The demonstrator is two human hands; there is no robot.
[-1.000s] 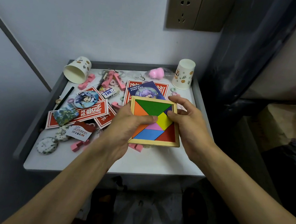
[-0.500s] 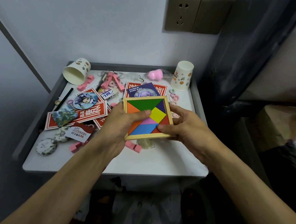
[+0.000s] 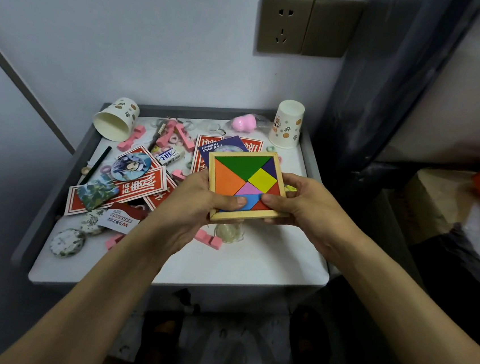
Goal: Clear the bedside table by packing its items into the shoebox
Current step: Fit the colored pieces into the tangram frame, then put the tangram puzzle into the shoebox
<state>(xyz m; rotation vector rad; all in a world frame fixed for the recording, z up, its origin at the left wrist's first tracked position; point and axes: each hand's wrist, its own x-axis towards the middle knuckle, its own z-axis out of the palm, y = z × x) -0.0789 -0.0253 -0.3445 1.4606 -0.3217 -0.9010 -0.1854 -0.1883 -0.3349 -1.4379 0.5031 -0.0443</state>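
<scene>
Currently the tangram tray (image 3: 246, 182) is clear of the bedside table (image 3: 253, 269) and tilted. The left hand (image 3: 191, 206) grips its near-left edge and the right hand (image 3: 304, 209) its near-right corner, thumbs on top. The booklet (image 3: 210, 148) behind reads "HONKAI STAR RAIL". A second ago the tray sat lower, at the tabletop. White top, grey rim, wall socket (image 3: 282, 23) above.
</scene>
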